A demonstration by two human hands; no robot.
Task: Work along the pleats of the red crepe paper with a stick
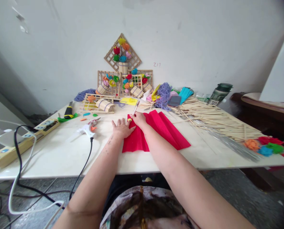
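Rect. red paper sheet (166, 133) under my R hand (139, 120), partly under L hand (123, 129). White plastic glue gun (88, 130) L of L hand; long cream plastic power strip (7, 154) farther L. Square tan wooden lattices (111, 64) beyond both; thin tan wooden sticks (204, 114) R of R hand.

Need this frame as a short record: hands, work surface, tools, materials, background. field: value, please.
left_hand: left hand spread at the left edge of the red sheet
right_hand: right hand holding a pen over the sheet
sheet_state: creased, lying on the white table
tools_left: white glue gun, yellow-black cutter
power: power strip, left side
materials_right: pale sticks, purple yarn
background: lattice panels with colorful flowers; green-lidded bottle
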